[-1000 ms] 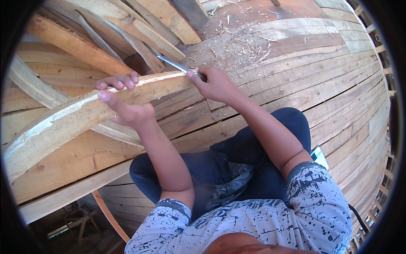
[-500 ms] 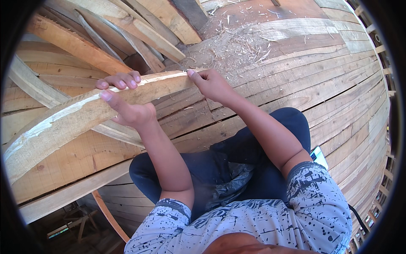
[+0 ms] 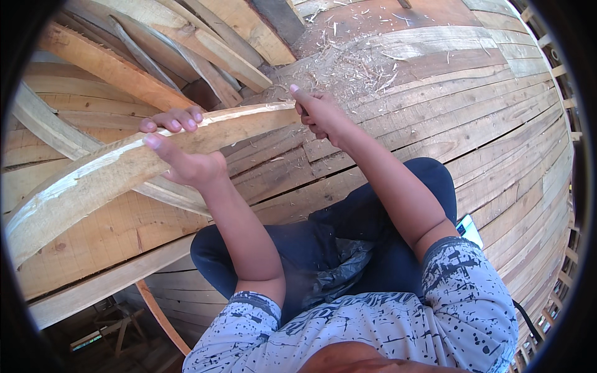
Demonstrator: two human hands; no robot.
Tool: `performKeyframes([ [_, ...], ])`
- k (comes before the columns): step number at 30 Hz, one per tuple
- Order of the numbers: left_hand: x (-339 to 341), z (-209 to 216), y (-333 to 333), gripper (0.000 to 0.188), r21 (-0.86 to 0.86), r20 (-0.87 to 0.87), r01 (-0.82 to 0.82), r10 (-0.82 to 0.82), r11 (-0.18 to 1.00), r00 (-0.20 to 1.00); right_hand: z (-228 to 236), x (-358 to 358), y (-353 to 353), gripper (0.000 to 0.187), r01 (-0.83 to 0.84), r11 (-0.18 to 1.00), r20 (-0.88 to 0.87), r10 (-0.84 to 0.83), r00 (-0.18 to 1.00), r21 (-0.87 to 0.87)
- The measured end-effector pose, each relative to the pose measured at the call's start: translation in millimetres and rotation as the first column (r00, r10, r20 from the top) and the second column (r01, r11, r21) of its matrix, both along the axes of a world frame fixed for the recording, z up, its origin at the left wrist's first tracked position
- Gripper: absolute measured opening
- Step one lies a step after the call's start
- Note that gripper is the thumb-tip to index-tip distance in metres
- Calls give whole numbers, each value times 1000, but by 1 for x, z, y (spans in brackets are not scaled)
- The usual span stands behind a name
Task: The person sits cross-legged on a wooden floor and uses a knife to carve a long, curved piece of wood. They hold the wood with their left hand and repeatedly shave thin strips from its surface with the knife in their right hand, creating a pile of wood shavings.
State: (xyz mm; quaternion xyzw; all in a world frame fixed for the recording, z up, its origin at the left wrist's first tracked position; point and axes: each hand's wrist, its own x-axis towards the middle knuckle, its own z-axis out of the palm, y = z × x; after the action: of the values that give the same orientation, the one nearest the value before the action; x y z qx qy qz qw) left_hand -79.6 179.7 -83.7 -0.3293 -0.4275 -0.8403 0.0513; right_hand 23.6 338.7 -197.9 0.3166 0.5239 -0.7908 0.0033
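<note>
A long curved wooden plank runs from the left edge up to the middle of the view, its upper edge pale and freshly cut. My left hand is closed round it, with the thumb on the near side and the fingertips over the top edge. At the plank's far right end is my right hand, its fingers curled and its thumb stretched out. Whatever those curled fingers hold, if anything, is hidden. The fingers overlap the tip of the plank; whether they touch it I cannot tell.
Wood shavings lie scattered over the plank floor beyond my right hand. Several loose boards lean at the upper left. A curved timber crosses under the plank. A small flat pale object lies beside my right knee.
My right hand has moved a little to the right along the plank's end, and its thumb has lifted off the edge. My left hand and the plank have hardly moved.
</note>
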Motion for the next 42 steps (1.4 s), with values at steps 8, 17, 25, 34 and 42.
performKeyframes([
  [8,3,1,1,31,-16,-4,-14,14,1000,1000,-5,-1,-5,48,123,726,-107,-69,992,677],
  [17,6,2,2,29,-9,-9,5,-5,1000,1000,6,0,-15,53,111,715,-98,-59,993,690],
  [25,7,3,3,28,-21,-33,13,-13,1000,999,-13,-4,-14,44,123,707,-91,-83,992,697],
  [34,3,0,0,30,-4,4,-1,1,1000,1000,-3,-2,-16,37,43,855,-54,-17,998,517],
  [42,1,0,0,29,8,-2,3,-3,1000,1000,-5,-1,-19,33,-10,886,42,-11,999,464],
])
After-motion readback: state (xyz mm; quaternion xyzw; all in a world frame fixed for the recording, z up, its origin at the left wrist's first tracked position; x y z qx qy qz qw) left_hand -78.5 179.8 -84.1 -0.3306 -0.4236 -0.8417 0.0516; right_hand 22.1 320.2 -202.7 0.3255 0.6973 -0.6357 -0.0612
